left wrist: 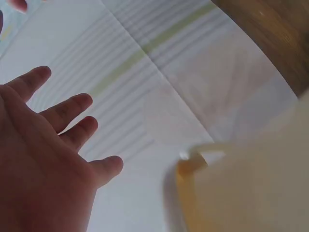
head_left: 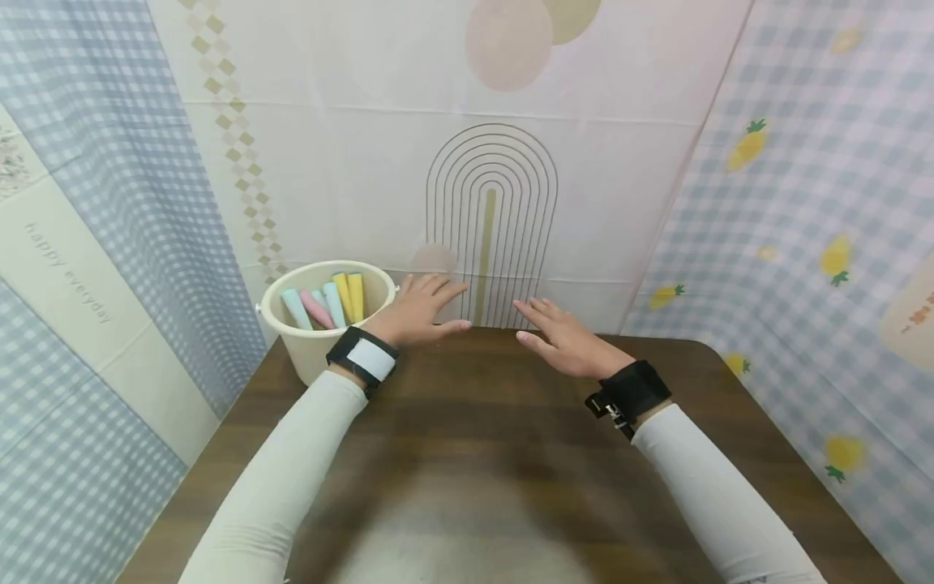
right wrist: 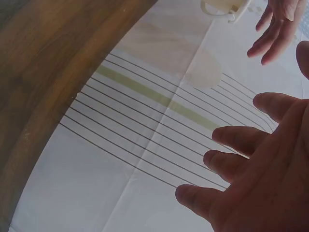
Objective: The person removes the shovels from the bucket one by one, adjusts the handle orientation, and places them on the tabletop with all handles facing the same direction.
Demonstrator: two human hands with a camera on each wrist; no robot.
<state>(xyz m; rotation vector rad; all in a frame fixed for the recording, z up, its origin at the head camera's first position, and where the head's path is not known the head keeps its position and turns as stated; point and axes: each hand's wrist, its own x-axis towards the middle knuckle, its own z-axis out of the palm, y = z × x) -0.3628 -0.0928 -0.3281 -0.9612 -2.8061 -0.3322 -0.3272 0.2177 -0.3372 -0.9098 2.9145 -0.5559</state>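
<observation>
My left hand [head_left: 419, 312] is held over the back of the table, its fingers spread and straight, holding nothing. It overlaps the right rim of a cream bucket [head_left: 310, 357] in the head view. Inside the bucket stand several rolled or stick-like pieces: light blue ones [head_left: 296, 308], a pink one [head_left: 316, 308] and yellow ones [head_left: 355, 297]. My right hand [head_left: 569, 341] hovers over the back right of the table, fingers extended towards the left hand, also without anything in it. In the left wrist view the bucket's side [left wrist: 260, 183] fills the lower right, blurred.
A dark brown wooden table [head_left: 467, 454] lies below both hands. Behind it hangs a white printed cloth [head_left: 350, 178] with arch lines. Checked curtains [head_left: 788, 268] close off the right side, and blue checked cloth [head_left: 131, 162] the left. Each wrist carries a black strap [head_left: 636, 393].
</observation>
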